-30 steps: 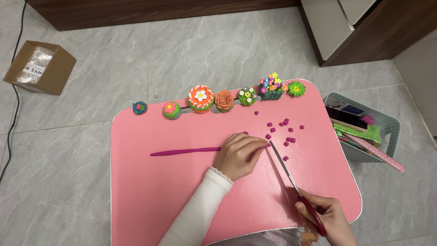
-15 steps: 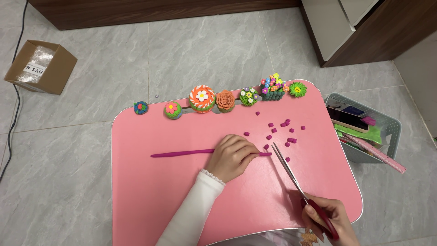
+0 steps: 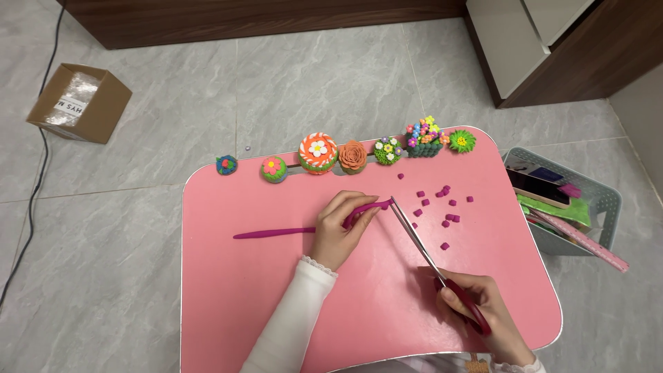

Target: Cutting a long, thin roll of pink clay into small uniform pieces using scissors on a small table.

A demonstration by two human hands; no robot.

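Magenta clay rope [image 3: 276, 233], thin, pinched in left hand [image 3: 343, 231]; scissors [image 3: 421, 252] gripped in right hand [image 3: 476, 307].

Soft, even room light falls bright over the pink bench [image 3: 242, 304]; faint shadows sit just beneath the fingers [image 3: 359, 207]. Everything looks sharp, without glare.

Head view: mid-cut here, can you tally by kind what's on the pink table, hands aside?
Clay flower models along the far edge: 7
Magenta clay rope: 1
Scissors: 1
Small cut magenta bits: about 13, a few clumped and hard to separate
Total: about 22
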